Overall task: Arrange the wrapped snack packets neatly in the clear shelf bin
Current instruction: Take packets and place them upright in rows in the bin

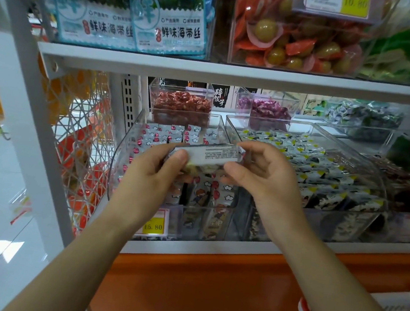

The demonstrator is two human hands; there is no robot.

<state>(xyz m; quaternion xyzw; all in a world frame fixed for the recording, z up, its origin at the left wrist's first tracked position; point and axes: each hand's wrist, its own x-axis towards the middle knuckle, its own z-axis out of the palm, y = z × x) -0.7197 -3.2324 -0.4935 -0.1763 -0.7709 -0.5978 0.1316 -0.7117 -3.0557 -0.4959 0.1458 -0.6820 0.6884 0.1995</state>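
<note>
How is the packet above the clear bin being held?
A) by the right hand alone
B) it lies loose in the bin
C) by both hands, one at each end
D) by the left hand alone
C: the left hand and right hand each pinch one end of the packet above the clear bin.

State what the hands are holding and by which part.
A wrapped snack packet, printed back facing up, is held over the clear bin: left hand pinches its left end, right hand its right end.
</note>
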